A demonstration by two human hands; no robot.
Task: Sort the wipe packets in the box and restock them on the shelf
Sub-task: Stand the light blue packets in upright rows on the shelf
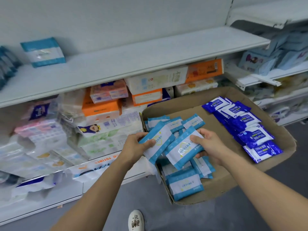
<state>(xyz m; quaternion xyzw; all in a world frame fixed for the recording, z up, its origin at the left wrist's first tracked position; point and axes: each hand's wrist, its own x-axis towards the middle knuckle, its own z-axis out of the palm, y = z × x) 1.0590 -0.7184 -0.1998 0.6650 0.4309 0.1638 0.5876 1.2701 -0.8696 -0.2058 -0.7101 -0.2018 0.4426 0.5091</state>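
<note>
Head view, dark-blue packets [255,130] reading "75%", other print blurred

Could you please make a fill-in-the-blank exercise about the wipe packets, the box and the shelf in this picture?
1. Each hand, the left hand and the right hand, holds one ____ blue wipe packet.
2. The dark blue wipe packets lie along the ____ side of the cardboard box.
3. On the upper shelf one light blue packet stands near its ____ end.
4. The box holds ____ colours of packet.

Missing words: light; right; left; two
</note>
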